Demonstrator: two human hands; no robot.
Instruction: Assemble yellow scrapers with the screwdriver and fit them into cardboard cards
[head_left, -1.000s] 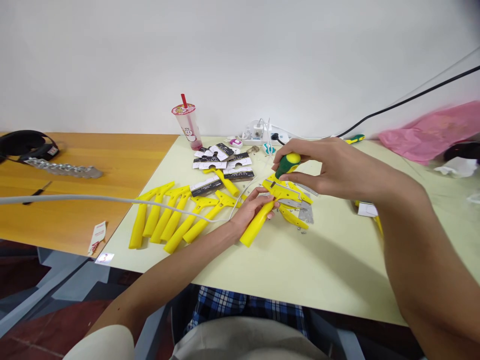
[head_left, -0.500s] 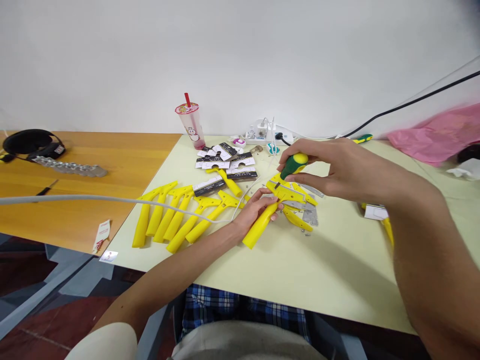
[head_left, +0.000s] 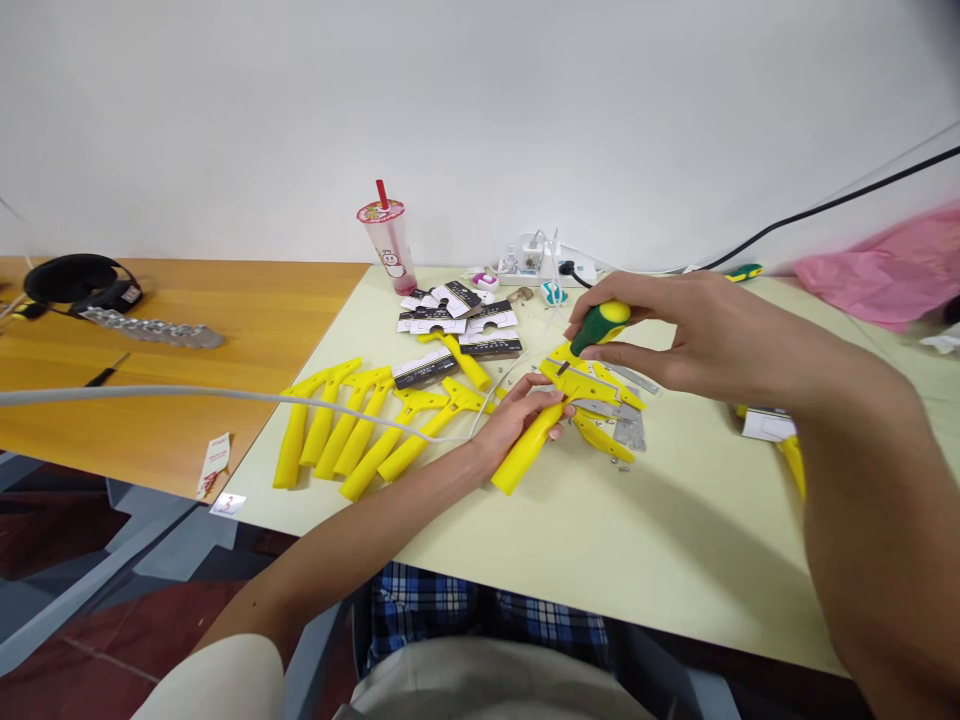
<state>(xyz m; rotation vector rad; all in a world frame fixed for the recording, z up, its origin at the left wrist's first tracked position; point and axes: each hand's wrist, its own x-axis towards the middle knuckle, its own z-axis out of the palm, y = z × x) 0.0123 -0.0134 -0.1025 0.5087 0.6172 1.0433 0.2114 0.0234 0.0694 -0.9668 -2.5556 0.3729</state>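
My left hand point(head_left: 516, 418) is closed around the neck of a yellow plastic scraper point(head_left: 526, 452), its handle slanting toward me. In my right hand point(head_left: 694, 325) is a screwdriver point(head_left: 598, 326) with a green and yellow grip, held from above between thumb and fingers. The screwdriver points down at the scraper's head; its tip's exact contact is hard to see. Under and beside the head lie a loose yellow head piece point(head_left: 606, 440), a grey metal blade point(head_left: 631, 430) and tiny screws point(head_left: 622, 467).
Several yellow scraper handles point(head_left: 367, 430) lie in a row at left. Behind them are black-and-white cards point(head_left: 450, 310), a drink cup point(head_left: 390, 255) and a power strip point(head_left: 517, 270). A white cable point(head_left: 225, 393) crosses the left side. A pink bag point(head_left: 885, 265) sits at right.
The whole view has shifted slightly, so things appear a little farther right. Both hands keep their grips, and the screwdriver stays over the scraper's head.
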